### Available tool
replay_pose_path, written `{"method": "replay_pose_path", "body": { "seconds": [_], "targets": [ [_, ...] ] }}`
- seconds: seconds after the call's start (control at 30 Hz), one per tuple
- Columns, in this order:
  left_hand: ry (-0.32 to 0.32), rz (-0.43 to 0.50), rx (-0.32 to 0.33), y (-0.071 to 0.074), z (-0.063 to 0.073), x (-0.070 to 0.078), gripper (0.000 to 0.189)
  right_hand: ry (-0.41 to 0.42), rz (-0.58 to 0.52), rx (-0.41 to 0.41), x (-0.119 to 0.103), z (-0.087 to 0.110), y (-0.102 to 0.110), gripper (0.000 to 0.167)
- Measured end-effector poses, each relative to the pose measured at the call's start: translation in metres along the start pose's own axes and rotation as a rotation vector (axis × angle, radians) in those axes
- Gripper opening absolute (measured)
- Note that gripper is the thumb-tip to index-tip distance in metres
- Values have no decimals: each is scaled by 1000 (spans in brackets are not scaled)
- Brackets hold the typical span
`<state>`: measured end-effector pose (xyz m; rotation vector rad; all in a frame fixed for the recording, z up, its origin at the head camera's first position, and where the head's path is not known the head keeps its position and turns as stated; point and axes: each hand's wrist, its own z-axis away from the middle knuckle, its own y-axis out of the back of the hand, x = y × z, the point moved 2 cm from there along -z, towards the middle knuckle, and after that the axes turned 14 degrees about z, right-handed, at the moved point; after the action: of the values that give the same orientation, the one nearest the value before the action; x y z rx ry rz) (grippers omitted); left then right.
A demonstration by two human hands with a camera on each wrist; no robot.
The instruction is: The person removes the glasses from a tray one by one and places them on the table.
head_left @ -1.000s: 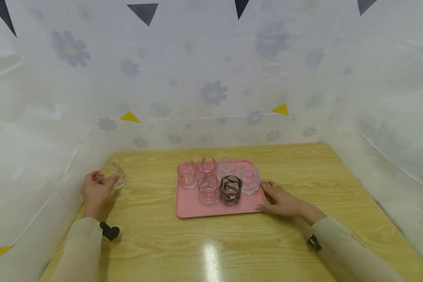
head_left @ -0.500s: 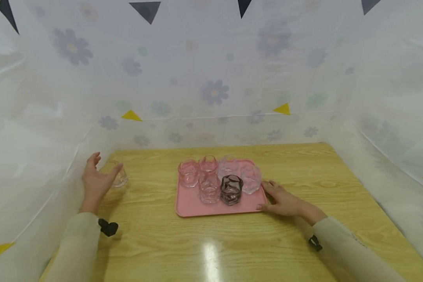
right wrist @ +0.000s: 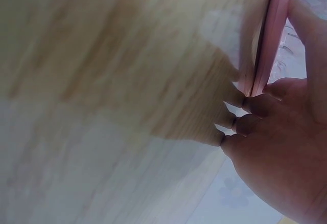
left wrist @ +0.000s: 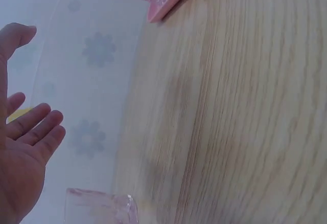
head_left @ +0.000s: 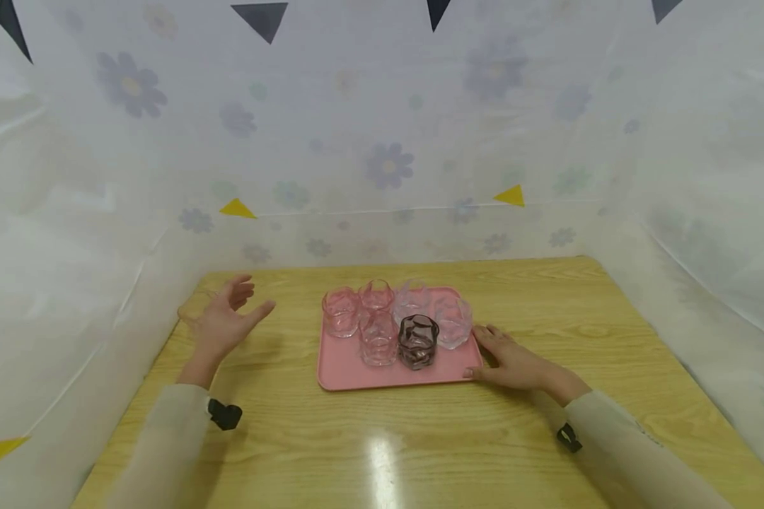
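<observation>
My left hand (head_left: 224,322) is raised over the table's left side, thumb and fingers spread, holding nothing. Partly hidden behind it, a clear drinking glass (head_left: 189,317) stands on the wood; the left wrist view shows this glass (left wrist: 99,207) at its bottom edge, apart from the hand. My right hand (head_left: 509,362) rests against the right end of a pink tray (head_left: 346,375). In the right wrist view its thumb touches the tray's rim (right wrist: 276,35), and the fingertips meet the tabletop beside it. On the tray, a smoky dark glass (head_left: 418,344) stands among several pink-tinted and clear glasses.
The wooden table (head_left: 293,452) is enclosed by white sheeting with a flower print (head_left: 388,166) at the back and plain-looking sides. Yellow and dark triangles hang on it. A lamp's reflection shines near the front of the table.
The left hand has let go of the clear glass, opened its fingers and moved right, in front of it. The glass stays on the left. Right hand and tray have not visibly moved.
</observation>
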<state>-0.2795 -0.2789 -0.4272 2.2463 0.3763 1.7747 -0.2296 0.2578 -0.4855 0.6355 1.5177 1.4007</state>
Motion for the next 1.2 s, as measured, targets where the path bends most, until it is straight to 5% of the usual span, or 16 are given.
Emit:
{"method": "replay_pose_path", "body": {
  "seconds": [0.4, 1.2],
  "targets": [
    [-88, 71, -71, -46, -5, 4, 75, 9, 5, 7, 0, 0, 0, 101],
    [-28, 118, -201, -107, -6, -2, 83, 17, -7, 9, 0, -1, 1, 100]
  ]
}}
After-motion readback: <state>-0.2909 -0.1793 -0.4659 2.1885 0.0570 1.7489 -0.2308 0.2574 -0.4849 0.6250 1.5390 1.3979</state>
